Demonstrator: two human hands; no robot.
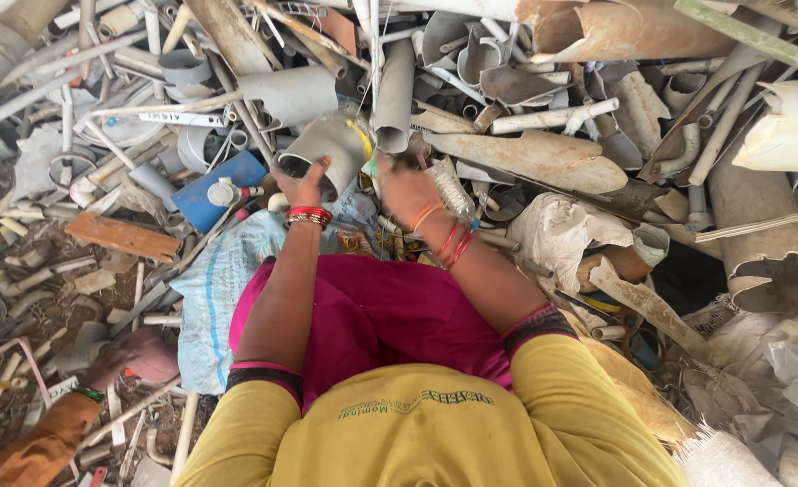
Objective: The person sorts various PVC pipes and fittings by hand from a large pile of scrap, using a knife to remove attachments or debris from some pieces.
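At the bottom of the view is the person's yellow top [435, 433], with a pink cloth [390, 316] over the lap just beyond it. Both bare arms reach forward toward twelve o'clock, each wrist ringed with red and gold bangles [309, 215].

The left hand [304, 183] grips the rim of a short grey pipe piece [331, 149], the thumb hooked over the edge of its dark open end, so the fingers are closed on it. The pipe piece lies tilted, with its mouth facing the person and a yellow streak on its side at about two o'clock. The right hand [408, 185] sits just beside it at three o'clock, seen from the back; its fingers curl down among the scrap, and what they clasp, if anything, cannot be told. A crumpled clear plastic bottle [451, 191] lies against that wrist.

At nine o'clock from the left hand rests a blue drum-like container [214, 188] with a white cap, and below it a pale woven sack [214, 280]. At seven o'clock, another person's hand [133, 353] in an orange sleeve reaches into the scrap on the ground.

Farther out, from ten to two o'clock, a heap of broken grey and white pipes [543, 117] fills the view, with a big rust-stained pipe [633, 32] at one o'clock.
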